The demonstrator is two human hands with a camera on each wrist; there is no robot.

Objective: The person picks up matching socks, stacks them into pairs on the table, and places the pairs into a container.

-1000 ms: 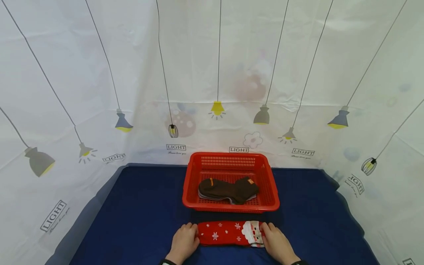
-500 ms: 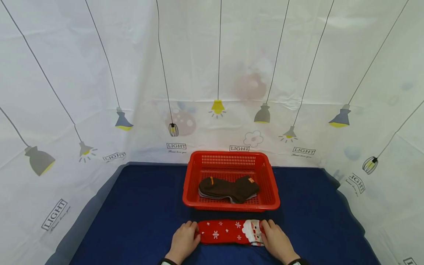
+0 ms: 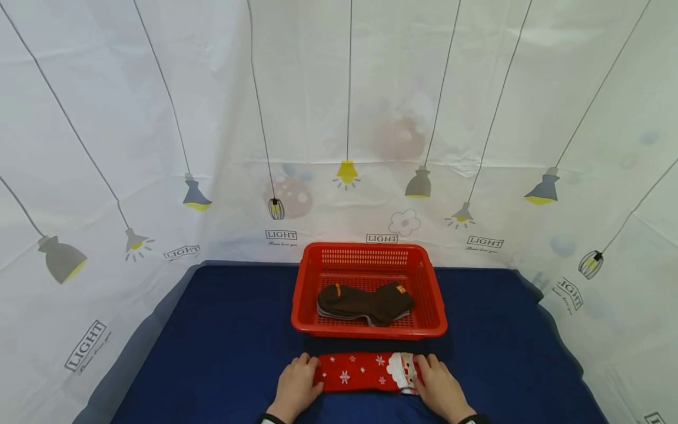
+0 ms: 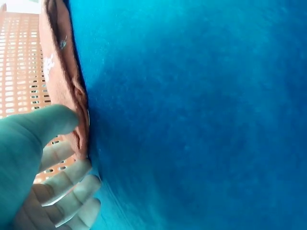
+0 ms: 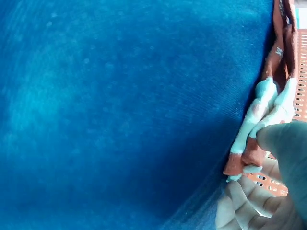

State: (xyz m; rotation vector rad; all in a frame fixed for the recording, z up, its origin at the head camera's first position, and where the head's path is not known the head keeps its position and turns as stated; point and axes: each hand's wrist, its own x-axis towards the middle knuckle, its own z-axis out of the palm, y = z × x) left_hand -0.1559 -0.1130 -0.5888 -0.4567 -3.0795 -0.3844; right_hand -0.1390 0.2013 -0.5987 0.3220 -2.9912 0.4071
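A pair of red socks [image 3: 357, 373] with white snowflakes and a bearded Santa face lies flat and sideways on the blue cloth. My left hand [image 3: 295, 387] pinches the plain red end, its thumb on the near side and fingers behind. At the Santa end, my right hand [image 3: 441, 388] pinches the cuff between thumb and fingers. In the right wrist view, the two layers of the socks [image 5: 274, 103] show one against the other, with white bands near the cuffs. The left wrist view shows the edge of the socks [image 4: 61, 72] by the thumb.
Just beyond the socks stands a red plastic basket [image 3: 369, 332] with slotted walls. Inside it lie dark brown socks [image 3: 365, 303] with orange marks, stacked over greyish ones. Blue cloth [image 3: 228, 341] covers the table, and a white curtain [image 3: 318, 106] printed with lamps hangs behind and at both sides.
Both thumbs have shifted slightly inward along the near edge of the red socks. The socks and the basket stay where they were.
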